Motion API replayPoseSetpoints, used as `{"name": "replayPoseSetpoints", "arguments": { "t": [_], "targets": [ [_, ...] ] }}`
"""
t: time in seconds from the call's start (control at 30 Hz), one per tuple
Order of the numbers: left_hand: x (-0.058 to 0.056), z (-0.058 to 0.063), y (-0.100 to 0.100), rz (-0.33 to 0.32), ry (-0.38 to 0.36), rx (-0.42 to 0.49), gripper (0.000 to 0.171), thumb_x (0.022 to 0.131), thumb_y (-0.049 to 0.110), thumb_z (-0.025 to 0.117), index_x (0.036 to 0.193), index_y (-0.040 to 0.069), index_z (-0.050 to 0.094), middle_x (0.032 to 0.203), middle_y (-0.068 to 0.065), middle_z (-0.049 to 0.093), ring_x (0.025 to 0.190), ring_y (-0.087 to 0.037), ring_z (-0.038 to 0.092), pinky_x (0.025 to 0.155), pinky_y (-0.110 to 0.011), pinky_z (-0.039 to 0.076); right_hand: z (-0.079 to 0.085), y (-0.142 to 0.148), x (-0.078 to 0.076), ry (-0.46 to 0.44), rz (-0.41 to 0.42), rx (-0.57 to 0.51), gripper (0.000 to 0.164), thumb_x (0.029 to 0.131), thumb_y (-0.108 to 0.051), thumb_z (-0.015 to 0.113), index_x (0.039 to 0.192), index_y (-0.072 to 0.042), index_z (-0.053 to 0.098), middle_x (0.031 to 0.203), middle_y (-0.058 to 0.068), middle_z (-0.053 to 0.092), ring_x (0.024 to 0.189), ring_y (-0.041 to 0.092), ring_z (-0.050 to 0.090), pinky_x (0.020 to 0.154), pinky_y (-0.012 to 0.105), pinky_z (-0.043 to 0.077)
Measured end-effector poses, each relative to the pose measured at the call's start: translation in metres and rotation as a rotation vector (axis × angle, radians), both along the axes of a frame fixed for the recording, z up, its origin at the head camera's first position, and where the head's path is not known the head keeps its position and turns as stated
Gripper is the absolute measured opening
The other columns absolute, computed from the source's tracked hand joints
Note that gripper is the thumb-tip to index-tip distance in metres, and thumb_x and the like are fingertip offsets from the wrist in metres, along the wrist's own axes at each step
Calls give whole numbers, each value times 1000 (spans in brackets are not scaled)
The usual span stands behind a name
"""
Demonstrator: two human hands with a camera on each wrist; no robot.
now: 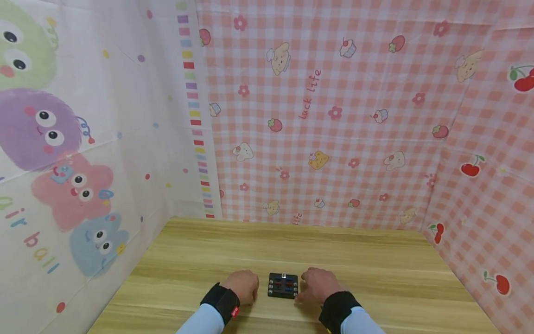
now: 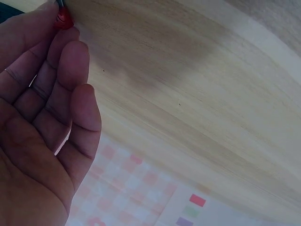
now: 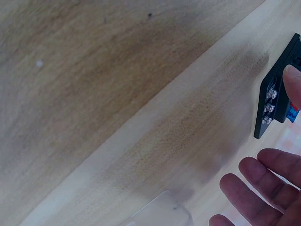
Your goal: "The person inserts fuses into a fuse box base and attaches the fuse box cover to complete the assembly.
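Observation:
A black fuse block (image 1: pixel 283 285) lies on the wooden table between my two hands, with metal screw terminals along its sides and red and blue fuses in its middle. My left hand (image 1: pixel 243 285) is a little to its left. In the left wrist view, its thumb and forefinger pinch a small red blade fuse (image 2: pixel 64 19), partly hidden by the fingertips. My right hand (image 1: pixel 320 285) is at the block's right edge. The right wrist view has its thumb (image 3: pixel 293 84) over the block's side and the other fingers loosely extended, holding nothing.
A clear plastic piece (image 3: pixel 162 209), cut off by the frame, lies on the table near my right hand. Around the wooden table (image 1: pixel 292 243) hang a pink checked cloth (image 1: pixel 333 139) behind and at right, and a white cartoon cloth (image 1: pixel 137 139) at left.

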State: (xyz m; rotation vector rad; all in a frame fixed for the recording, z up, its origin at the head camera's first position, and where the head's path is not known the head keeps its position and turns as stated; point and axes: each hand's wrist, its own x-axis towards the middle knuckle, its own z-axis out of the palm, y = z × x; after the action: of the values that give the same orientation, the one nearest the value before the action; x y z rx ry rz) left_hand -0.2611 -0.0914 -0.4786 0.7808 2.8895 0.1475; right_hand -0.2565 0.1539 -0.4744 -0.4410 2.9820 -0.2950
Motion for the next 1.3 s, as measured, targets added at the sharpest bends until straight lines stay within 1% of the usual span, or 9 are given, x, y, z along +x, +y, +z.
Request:
{"name": "replayPoseSetpoints", "arguments": {
  "t": [0.23,0.5,0.67,0.83,1.03,1.3],
  "targets": [
    [-1,0,0,13,-9,2,27,72,6,86,62,19,64,62,10,54,58,-9,46,59,-27,39,0,-1,0,-2,-5,2,57,69,-44,88,106,-3,72,97,7,68,91,26,63,88,49,49],
    [2,1,-2,-23,37,36,29,70,4,85,62,19,62,60,11,52,57,-8,45,57,-26,39,1,-1,0,-2,-7,-4,57,69,-43,88,106,-3,72,97,7,67,91,27,63,88,50,48],
    [1,-1,-3,-24,46,54,29,70,3,84,62,19,62,59,12,51,56,-8,45,56,-26,38,0,-1,-1,-13,-13,-11,58,69,-44,88,107,-3,72,97,6,67,91,26,63,89,49,48],
    [1,0,-2,-2,23,45,28,73,3,84,63,18,63,60,11,51,57,-9,45,57,-26,38,-2,-1,-2,-13,-10,-15,58,69,-44,88,106,-3,72,97,6,67,91,26,63,90,49,48],
    [1,1,-1,25,12,24,26,73,5,85,64,17,64,61,9,52,57,-10,45,57,-27,38,-2,-1,-2,-20,-7,-25,58,69,-43,88,107,-3,71,98,6,67,92,26,63,90,50,48],
    [-3,0,-2,33,1,7,25,73,8,86,66,18,64,63,9,53,60,-10,46,59,-28,40,-1,-1,-2,-20,-3,-28,58,69,-43,88,107,-3,71,97,6,67,92,26,63,89,50,48]
  ]
}}
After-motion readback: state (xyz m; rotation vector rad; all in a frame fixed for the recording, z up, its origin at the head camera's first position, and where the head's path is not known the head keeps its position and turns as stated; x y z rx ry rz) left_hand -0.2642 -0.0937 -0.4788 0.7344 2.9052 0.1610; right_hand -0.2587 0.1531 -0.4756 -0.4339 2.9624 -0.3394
